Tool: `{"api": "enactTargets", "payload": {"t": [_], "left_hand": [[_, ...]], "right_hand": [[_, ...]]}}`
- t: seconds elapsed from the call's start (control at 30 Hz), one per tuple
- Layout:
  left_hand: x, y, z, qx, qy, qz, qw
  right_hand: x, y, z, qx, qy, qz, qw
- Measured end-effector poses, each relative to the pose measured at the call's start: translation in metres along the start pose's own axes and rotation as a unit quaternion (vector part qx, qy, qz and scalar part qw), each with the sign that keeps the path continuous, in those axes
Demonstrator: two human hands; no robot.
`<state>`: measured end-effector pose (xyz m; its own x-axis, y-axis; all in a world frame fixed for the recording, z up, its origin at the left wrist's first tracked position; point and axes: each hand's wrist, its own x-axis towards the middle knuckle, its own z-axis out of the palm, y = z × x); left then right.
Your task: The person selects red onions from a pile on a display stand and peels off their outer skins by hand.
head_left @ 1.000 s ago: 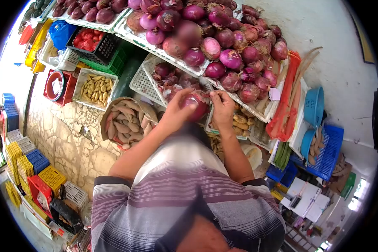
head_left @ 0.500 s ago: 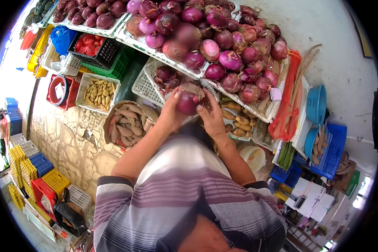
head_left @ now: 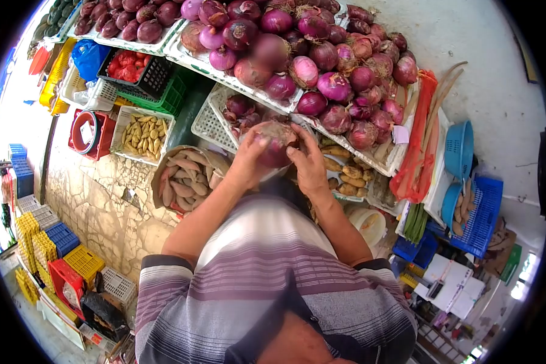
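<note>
While it is cupped from both sides, onion (head_left: 274, 150): large, round; deep purple-red below, with dull, papery tan-brown skin at the top; raised before the striped shirt (head_left: 258, 252), near the white crate (head_left: 209, 127);
Crate and shirt: latticed, perforated plastic; cloth in grey, white and mauve bands;
Left hand (head_left: 247, 161): closed around the onion's left side, fingers bent;
Right hand (head_left: 309, 164): fingers curled and thumb laid against the opposite side; both forearms (head_left: 204, 217) angle inward.
</note>
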<state>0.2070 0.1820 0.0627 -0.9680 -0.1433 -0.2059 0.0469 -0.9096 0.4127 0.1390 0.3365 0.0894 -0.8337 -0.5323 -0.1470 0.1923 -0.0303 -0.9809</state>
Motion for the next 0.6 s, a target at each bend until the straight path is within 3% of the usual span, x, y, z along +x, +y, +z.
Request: {"api": "enactTargets", "payload": {"t": [0.43, 0.6], "left_hand": [[-0.002, -0.008, -0.008, 0.090, 0.018, 0.008, 0.996], [-0.001, -0.005, -0.004, 0.022, 0.017, -0.011, 1.000]], "right_hand": [[0.003, 0.013, -0.001, 0.039, 0.012, 0.015, 0.999], [0.004, 0.008, -0.002, 0.056, 0.004, 0.016, 0.998]]}}
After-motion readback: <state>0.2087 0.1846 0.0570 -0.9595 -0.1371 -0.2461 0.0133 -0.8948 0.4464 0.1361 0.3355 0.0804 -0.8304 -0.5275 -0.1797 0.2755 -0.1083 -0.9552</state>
